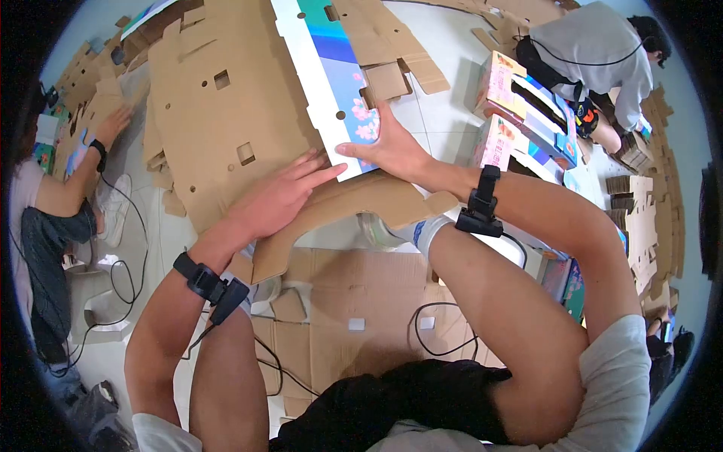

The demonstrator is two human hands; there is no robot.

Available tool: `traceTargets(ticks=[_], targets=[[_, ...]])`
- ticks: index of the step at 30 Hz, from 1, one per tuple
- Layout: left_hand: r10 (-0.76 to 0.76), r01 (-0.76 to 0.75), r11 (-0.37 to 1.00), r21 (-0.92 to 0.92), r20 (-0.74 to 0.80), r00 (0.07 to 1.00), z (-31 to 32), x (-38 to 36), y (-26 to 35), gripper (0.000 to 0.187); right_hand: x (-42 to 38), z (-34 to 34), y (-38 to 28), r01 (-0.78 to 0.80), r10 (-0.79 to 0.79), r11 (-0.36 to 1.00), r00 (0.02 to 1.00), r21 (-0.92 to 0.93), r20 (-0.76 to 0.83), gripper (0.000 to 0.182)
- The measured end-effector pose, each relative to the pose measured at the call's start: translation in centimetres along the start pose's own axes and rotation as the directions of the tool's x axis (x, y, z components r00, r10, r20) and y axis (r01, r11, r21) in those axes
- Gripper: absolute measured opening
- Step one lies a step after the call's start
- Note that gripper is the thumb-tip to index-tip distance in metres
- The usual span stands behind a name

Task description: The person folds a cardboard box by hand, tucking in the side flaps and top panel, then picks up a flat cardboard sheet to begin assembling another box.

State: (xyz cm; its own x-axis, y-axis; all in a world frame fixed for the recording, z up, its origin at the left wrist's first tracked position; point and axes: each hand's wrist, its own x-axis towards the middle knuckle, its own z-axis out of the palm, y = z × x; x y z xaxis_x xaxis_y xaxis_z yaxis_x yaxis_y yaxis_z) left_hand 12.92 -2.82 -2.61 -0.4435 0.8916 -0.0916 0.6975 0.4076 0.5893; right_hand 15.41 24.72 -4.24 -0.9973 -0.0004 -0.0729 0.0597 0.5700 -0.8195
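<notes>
A large brown cardboard box blank lies in front of me, with square cut-outs and small round holes. Along its right side a printed side panel stands folded up, coloured white, green, blue and pink-flowered. My left hand rests flat on the near part of the cardboard, fingers stretched toward the panel's near end. My right hand grips that panel near its lower end, thumb on the printed face; its other fingers are partly hidden. A curved cardboard flap sticks out toward my knees.
Assembled printed boxes with handles stand at the right. A person in a light top bends over beyond them. On the left another person's hand touches cardboard. Stacked cardboard lines the right. Black cables trail over the floor.
</notes>
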Motion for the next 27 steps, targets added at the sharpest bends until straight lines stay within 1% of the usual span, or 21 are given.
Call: traceTargets(ticks=[3,6,8,9,11,12,14,15,16,17,18,20,23,24,25,26,27], targets=[[-0.069,0.064,0.992,-0.105,-0.044,0.997,-1.0,-1.5,-0.6,0.067,0.2,-0.3,0.2,-0.007,0.004,0.996,0.999,0.085,0.043,0.102],[-0.058,0.092,0.982,0.166,-0.197,0.979,-1.1,-4.7,-4.9,0.057,0.8,-1.0,0.0,-0.063,0.047,0.989,0.992,0.136,0.116,0.13],[-0.111,0.183,0.97,0.162,-0.372,0.921,-1.7,-7.4,-6.6,0.046,1.4,-0.6,1.1,0.013,-0.021,0.991,0.998,0.132,0.062,0.119],[-0.115,0.231,0.953,0.194,-0.475,0.872,-1.8,-8.7,-7.0,0.044,1.7,-0.5,1.6,0.049,-0.053,0.991,0.998,0.128,0.033,0.113],[-0.101,0.336,0.911,0.238,-0.661,0.743,-2.0,-11.3,-7.6,0.04,2.3,-0.9,1.7,-0.026,0.015,0.992,0.995,0.121,0.097,0.115],[-0.159,0.44,0.869,0.228,-0.713,0.683,-1.7,-12.5,-8.2,0.037,2.4,-1.1,1.8,-0.063,0.048,0.991,0.991,0.116,0.128,0.116],[-0.252,0.633,0.753,0.183,-0.807,0.533,-0.5,-15.1,-10.3,0.033,2.3,-1.3,1.5,-0.077,0.057,0.987,0.988,0.138,0.145,0.115],[-0.435,0.638,0.77,0.002,-0.73,0.527,0.1,-17.0,-12.6,0.032,2.2,-1.4,1.3,-0.084,0.061,0.985,0.986,0.148,0.155,0.115],[-0.594,0.642,0.745,-0.178,-0.614,0.519,0.8,-19.2,-15.5,0.031,2.1,-1.4,1.1,-0.083,0.06,0.984,0.987,0.158,0.149,0.118],[-0.722,0.645,0.681,-0.348,-0.465,0.511,1.3,-20.4,-17.2,0.03,2.0,-1.4,1.0,-0.083,0.059,0.982,0.988,0.167,0.143,0.122],[-0.794,0.616,0.607,-0.502,-0.388,0.468,0.9,-20.2,-16.2,0.028,1.9,-1.3,1.0,-0.083,0.058,0.981,0.989,0.177,0.138,0.125],[-0.898,0.521,0.392,-0.758,-0.193,0.395,-0.8,-19.1,-12.1,0.023,1.9,-1.5,1.0,-0.102,0.074,0.978,0.986,0.182,0.152,0.122],[-0.842,0.397,0.469,-0.789,-0.264,0.47,-2.3,-18.0,-8.7,0.022,1.7,-1.7,0.6,-0.111,0.078,0.974,0.983,0.199,0.167,0.117],[-0.757,0.389,0.611,-0.69,-0.364,0.543,-2.3,-18.1,-8.8,0.024,1.7,-1.8,0.8,-0.111,0.077,0.972,0.983,0.207,0.167,0.115],[-0.65,0.364,0.736,-0.571,-0.445,0.616,-2.3,-18.3,-9.0,0.026,2.0,-1.7,1.4,-0.089,0.06,0.981,0.985,0.174,0.164,0.111],[-0.526,0.325,0.84,-0.435,-0.506,0.683,-2.5,-18.1,-8.7,0.028,2.3,-1.6,2.2,-0.055,0.029,0.983,0.989,0.175,0.148,0.111],[-0.505,0.344,0.858,-0.381,-0.512,0.695,-2.7,-18.0,-8.1,0.031,2.6,-1.4,3.0,-0.021,-0.002,0.984,0.991,0.177,0.131,0.11]])
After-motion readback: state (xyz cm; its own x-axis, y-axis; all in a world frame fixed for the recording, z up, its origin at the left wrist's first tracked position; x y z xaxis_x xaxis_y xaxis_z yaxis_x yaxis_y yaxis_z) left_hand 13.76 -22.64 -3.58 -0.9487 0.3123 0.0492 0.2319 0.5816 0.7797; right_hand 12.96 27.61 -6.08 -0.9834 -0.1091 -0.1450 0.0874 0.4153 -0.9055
